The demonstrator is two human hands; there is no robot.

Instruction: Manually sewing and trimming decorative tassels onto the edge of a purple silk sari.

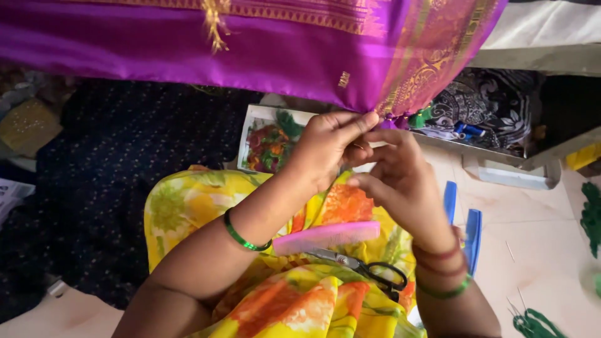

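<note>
A purple silk cloth [250, 50] with a gold woven border hangs across the top of the view. My left hand [328, 147] pinches its lower edge near the fringe, thumb and fingers closed on the fabric. My right hand [400, 178] is just beside it, fingers bent and working at the same edge; whether it holds a thread is too small to tell. A green tassel [421, 117] hangs at the cloth's edge right of my fingers. On my lap, over yellow floral fabric [300, 300], lie a pink comb [325, 236] and black-handled scissors [369, 270].
A white tray [249, 134] with coloured threads sits behind my hands. Blue combs [471, 235] lie on the tiled floor at right, with green thread bits [535, 324]. A dark dotted cloth [113, 181] covers the left. A box [538, 159] with patterned fabric and blue spools stands at upper right.
</note>
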